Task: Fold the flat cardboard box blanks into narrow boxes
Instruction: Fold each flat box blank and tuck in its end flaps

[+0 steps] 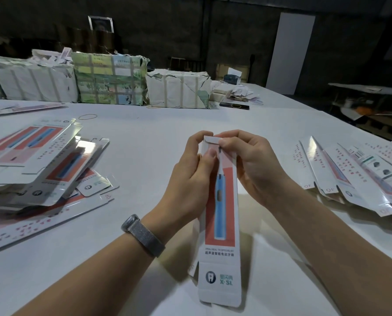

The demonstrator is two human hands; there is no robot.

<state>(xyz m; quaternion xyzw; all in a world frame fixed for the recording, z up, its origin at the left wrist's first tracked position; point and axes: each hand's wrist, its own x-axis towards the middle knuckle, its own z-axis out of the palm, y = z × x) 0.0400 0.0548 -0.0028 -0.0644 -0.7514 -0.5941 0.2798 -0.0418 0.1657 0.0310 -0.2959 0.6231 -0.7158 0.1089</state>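
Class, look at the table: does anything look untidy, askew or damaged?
Yes. The stack of flat blanks at the left has slid into a crooked, fanned heap, and the wrapped bundles at the back have torn, crumpled paper.

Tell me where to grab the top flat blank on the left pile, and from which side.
Probably by its long right edge, coming in from the table's middle. The blank lies flat atop the pile, and that edge overhangs the sheets below and looks slightly lifted, so a thumb can go on top with fingers beneath. Both the left hand and right hand are busy with the box.
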